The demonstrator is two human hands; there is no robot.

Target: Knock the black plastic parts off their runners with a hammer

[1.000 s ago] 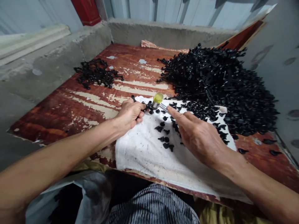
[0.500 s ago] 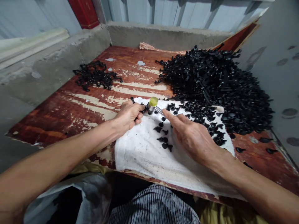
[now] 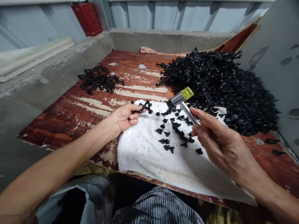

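Note:
A small mallet (image 3: 177, 99) with a yellow face, a black face and a metal handle is gripped in my right hand (image 3: 221, 143), its head raised above the cloth. My left hand (image 3: 126, 118) pinches a branched black plastic piece (image 3: 146, 106) at the upper left edge of the white cloth (image 3: 144, 155). Several small black parts (image 3: 166, 147) lie scattered over the cloth between my hands. Fingers of both hands are closed.
A large heap of black pieces (image 3: 210, 74) stands at the back right of the worn red-brown board (image 3: 81, 115). A smaller black pile (image 3: 100, 79) lies at the back left. An open whitish bag (image 3: 98, 193) hangs below the front edge.
The mallet has risen to the right, away from the black piece, with my right hand. My left hand keeps its hold on the piece. More small parts show on the cloth.

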